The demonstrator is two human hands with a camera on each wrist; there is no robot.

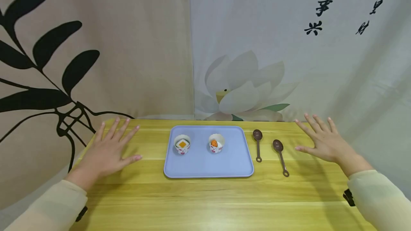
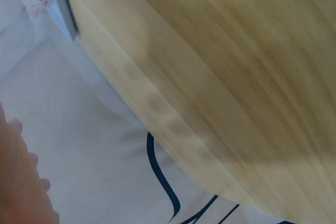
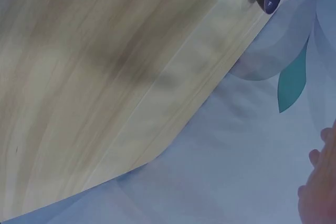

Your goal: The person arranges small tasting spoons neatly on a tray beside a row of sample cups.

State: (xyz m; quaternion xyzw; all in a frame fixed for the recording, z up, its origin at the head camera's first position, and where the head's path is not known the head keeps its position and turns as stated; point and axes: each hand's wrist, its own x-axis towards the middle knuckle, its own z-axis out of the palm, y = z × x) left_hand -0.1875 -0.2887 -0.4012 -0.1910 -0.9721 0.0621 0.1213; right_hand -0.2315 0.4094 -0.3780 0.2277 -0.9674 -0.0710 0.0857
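Presently, the main risk seems to lie with the two small cups: the left cup [image 1: 182,150] and the right cup [image 1: 215,149] stand upright on the blue tray [image 1: 208,168], and, in my judgement, a sudden pull or tilt of this tray could tip them and spill the white piece with an orange middle [image 1: 182,144] and the orange piece [image 1: 214,143] inside. Also, the inner spoon [image 1: 258,146] lies just beside the right edge of the tray, so a careless reach could push it against that edge; the outer spoon [image 1: 281,157], farther to the right, could be knocked by a low sweep. As for the pose, the left hand [image 1: 110,151] and the right hand [image 1: 327,142] hold nothing; both are spread wide, palms down, thumbs turned inward, and seem to hover over the surface [image 1: 205,200], one on each side, well apart from the tray.
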